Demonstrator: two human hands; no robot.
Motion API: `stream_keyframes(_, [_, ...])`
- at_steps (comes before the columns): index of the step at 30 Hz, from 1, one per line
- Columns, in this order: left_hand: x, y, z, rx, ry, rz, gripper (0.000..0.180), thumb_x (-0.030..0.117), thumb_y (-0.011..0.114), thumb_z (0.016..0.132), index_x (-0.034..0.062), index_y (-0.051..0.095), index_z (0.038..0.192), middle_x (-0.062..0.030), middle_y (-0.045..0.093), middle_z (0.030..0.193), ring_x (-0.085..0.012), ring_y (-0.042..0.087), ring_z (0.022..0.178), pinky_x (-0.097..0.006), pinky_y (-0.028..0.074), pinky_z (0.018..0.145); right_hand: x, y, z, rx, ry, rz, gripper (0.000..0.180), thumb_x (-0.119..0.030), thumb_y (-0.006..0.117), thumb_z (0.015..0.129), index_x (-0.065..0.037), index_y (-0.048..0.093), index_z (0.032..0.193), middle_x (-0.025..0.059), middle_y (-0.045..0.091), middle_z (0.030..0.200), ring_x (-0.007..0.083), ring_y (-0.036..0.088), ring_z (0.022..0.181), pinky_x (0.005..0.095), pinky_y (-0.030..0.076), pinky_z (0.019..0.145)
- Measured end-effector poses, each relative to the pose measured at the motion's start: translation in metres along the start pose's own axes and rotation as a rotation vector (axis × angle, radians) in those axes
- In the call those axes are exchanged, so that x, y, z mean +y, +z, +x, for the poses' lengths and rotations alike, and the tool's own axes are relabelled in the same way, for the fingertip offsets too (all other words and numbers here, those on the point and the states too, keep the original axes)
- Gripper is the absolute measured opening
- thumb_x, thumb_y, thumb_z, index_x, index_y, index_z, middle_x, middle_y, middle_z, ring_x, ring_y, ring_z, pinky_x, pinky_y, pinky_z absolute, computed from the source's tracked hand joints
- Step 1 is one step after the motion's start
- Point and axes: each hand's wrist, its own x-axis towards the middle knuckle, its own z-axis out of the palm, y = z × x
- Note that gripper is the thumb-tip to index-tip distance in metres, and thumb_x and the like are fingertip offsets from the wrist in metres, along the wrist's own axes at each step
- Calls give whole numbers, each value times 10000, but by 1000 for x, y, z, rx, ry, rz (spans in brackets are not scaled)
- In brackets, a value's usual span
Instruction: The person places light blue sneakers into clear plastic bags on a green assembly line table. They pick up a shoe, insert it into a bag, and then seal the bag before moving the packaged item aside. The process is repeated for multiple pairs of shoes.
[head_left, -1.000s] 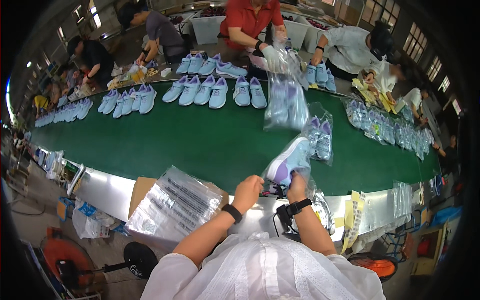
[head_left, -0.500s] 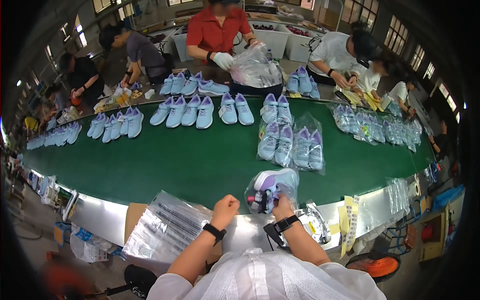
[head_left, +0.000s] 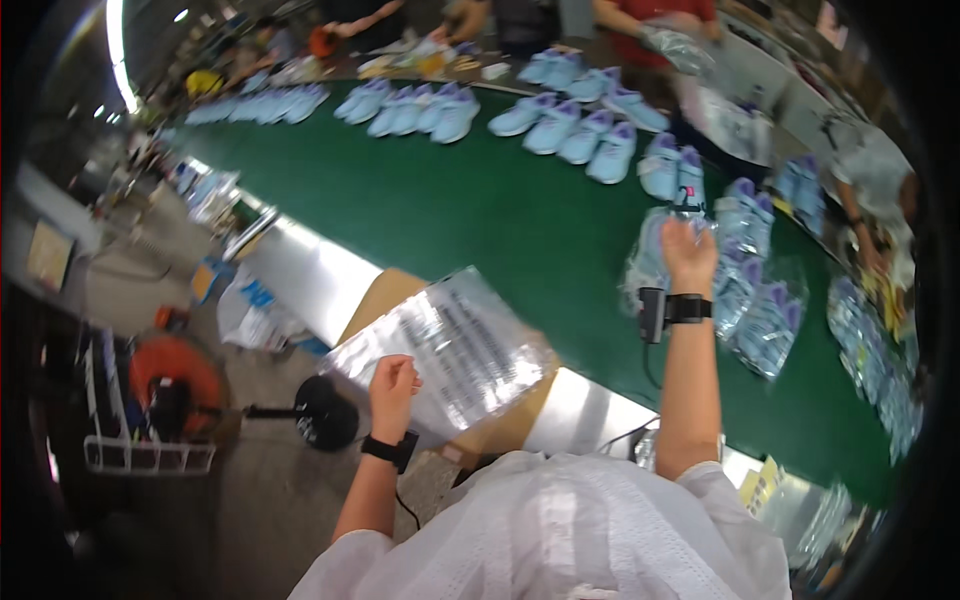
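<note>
My right hand [head_left: 690, 255] is stretched far over the green belt, closed on a clear bag of light blue shoes [head_left: 652, 248]. A dark tag with a pink mark shows just beyond its fingers. To the right of that bag lie more bagged shoes [head_left: 765, 330], light blue with lilac lining. My left hand [head_left: 394, 386] hovers over the left part of a stack of clear plastic bags [head_left: 455, 345] with dark print. Its fingers are curled in, with nothing visible in them. The stack rests on a brown cardboard box [head_left: 375, 300].
Unbagged shoe pairs [head_left: 565, 128] line the far side of the green belt [head_left: 430, 200]. Several co-workers stand beyond it. A metal ledge [head_left: 315, 265] runs along the near edge. A black round object [head_left: 326, 412] and an orange fan [head_left: 180, 390] stand at the left.
My view has turned left. My right hand has carried the bagged shoes forward over the belt, beside the other bagged pairs. My left hand has moved left, over the plastic bags.
</note>
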Motion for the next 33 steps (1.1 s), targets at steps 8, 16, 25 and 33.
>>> stream_keyframes(8, [-67,-37,-2,261,-67,378,169,165,638,786,9,575,801,-92,595,668,-193,579,603,-309,471,605,187,-43,-161,-695,279,-1359,98,-148,525,868,-51,540,876,36,583,779,104,546,683,252,449,598])
stream_keyframes(16, [-156,-122,-22,247,-608,-322,606,285,672,782,22,349,1222,-113,466,1165,-196,491,989,-317,406,829,287,-122,-237,-1462,-161,-2101,278,-327,677,728,-62,605,770,111,527,827,290,513,859,382,431,727])
stream_keyframes(25, [-153,-142,-35,153,-691,-297,280,230,660,784,83,559,999,4,575,898,-100,524,859,-286,438,659,337,-120,-276,-1547,-167,-2129,344,-369,680,712,-55,572,803,122,529,875,300,523,879,389,461,710])
stream_keyframes(33, [-172,-121,-9,364,-632,-172,457,249,713,729,71,449,1056,-53,503,1019,-152,512,885,-313,437,674,352,-139,-267,-1463,-170,-2217,345,-349,701,692,-70,554,833,101,514,880,287,518,867,385,454,711])
